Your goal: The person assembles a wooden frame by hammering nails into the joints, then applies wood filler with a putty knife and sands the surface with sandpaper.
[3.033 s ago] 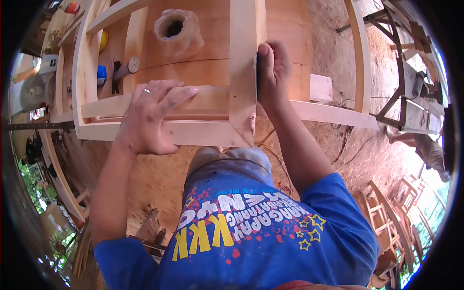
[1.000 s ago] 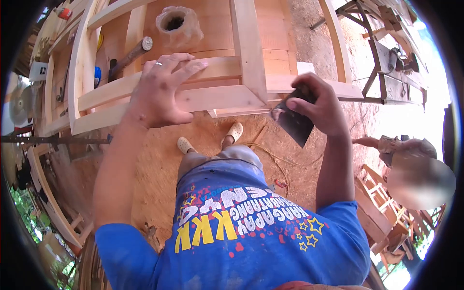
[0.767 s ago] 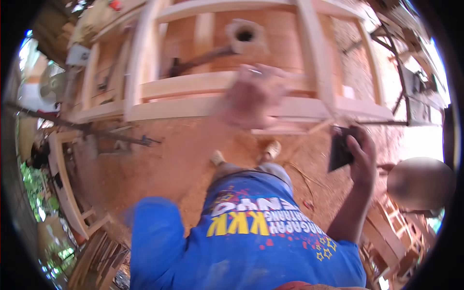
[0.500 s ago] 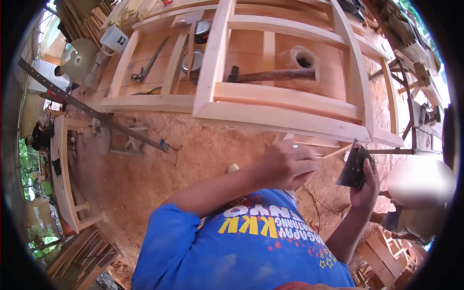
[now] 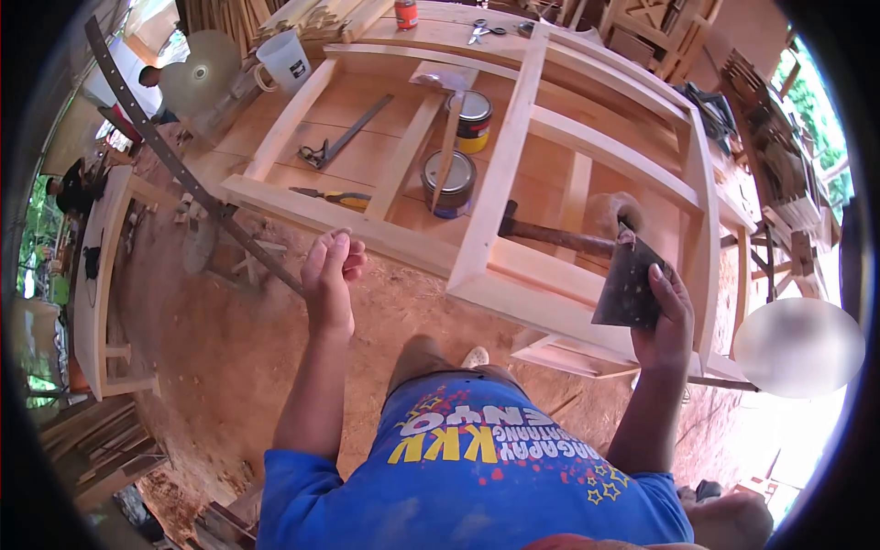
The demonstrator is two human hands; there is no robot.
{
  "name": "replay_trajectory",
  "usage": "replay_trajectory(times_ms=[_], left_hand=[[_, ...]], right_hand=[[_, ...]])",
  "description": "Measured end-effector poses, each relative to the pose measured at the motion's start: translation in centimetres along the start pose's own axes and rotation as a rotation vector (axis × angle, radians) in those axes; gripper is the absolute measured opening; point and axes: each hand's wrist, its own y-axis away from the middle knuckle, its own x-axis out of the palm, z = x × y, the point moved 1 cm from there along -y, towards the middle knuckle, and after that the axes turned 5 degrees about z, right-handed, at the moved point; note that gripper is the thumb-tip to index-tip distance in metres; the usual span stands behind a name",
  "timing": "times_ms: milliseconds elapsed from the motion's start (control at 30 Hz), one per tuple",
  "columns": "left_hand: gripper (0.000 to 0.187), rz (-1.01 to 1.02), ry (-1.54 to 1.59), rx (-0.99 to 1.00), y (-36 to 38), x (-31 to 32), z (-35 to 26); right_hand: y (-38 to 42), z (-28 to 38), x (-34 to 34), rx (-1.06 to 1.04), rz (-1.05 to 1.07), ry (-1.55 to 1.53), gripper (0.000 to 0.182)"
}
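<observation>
My right hand (image 5: pixel 667 312) grips a dark, flat, tapered piece (image 5: pixel 632 284), speckled with light marks, over the near right corner of a pale wooden frame (image 5: pixel 541 298). My left hand (image 5: pixel 332 275) is raised in front of the frame's near left rail, its fingers curled together; whether anything small is in them I cannot make out. Across the frame lies a hammer (image 5: pixel 559 236), its head to the left, beside a roll-like translucent thing (image 5: pixel 616 213). Two cans stand in the middle: a closed tin (image 5: pixel 449 179) and a black-and-yellow one (image 5: pixel 473 128).
A handsaw-like tool (image 5: pixel 348 133) and yellow-handled pliers (image 5: pixel 344 198) lie left of the cans. A white pitcher (image 5: pixel 284 62), scissors (image 5: pixel 484 33) and a red can (image 5: pixel 406 14) stand or lie farther back. A perforated metal bar (image 5: pixel 174 165) slants at left. Another person (image 5: pixel 73 188) is at far left.
My left hand has swung left, away from my right hand. My right hand has shifted slightly up and left with the dark piece. The view has tilted, showing more of the bench.
</observation>
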Motion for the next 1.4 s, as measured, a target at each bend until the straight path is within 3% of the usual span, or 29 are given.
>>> replay_trajectory(times_ms=[200,300,467,567,667,767,867,967,1033,1100,1167,1267,1400], left_hand=[[0.035,0.07,0.015,-0.168,-12.7,1.1,-1.5],[0.041,0.172,-0.026,-0.235,-25.0,3.1,-1.0],[0.049,0.33,-0.216,-0.292,-46.7,9.5,3.9],[0.048,0.381,-0.229,-0.385,-50.9,14.2,5.3],[0.041,0.624,-0.176,-0.494,-54.1,16.8,7.2],[0.032,0.724,-0.081,-0.412,-58.4,18.5,10.8],[0.034,0.741,-0.01,-0.389,-58.1,16.7,8.7],[0.032,0.727,0.204,-0.386,-52.0,12.9,2.0],[0.045,0.761,0.404,-0.386,-48.7,9.8,-0.3],[0.049,0.906,0.526,-0.491,-44.2,6.6,-2.0],[0.059,0.963,0.427,-0.556,-40.5,3.8,-1.5],[0.062,1.032,0.768,-0.812,-31.7,3.8,-4.2],[0.068,1.064,0.818,-0.919,-24.8,3.4,-5.0]], right_hand=[[-2.8,-1.3,4.4,0.031,0.034,0.029,0.046],[-3.7,-2.9,5.3,-0.006,-0.054,0.063,0.046],[-2.4,-5.3,10.4,-0.147,-0.399,0.009,0.044],[-0.2,-7.8,12.8,-0.121,-0.553,0.008,0.046],[0.2,-9.0,16.0,-0.118,-0.66,-0.024,0.045],[-0.6,-9.4,19.2,-0.176,-0.746,-0.024,0.039],[-1.5,-9.6,20.4,-0.202,-0.728,-0.031,0.042],[-2.5,-9.9,20.5,-0.199,-0.599,-0.017,0.047],[-4.7,-10.2,21.6,-0.205,-0.512,-0.027,0.048],[-7.2,-10.3,22.8,-0.223,-0.427,-0.031,0.039],[-9.5,-10.2,24.5,-0.239,-0.322,-0.004,0.035],[-12.3,-9.9,24.5,-0.227,-0.144,0.04,0.035],[-14.7,-8.7,22.8,-0.178,0.033,0.048,0.028]])
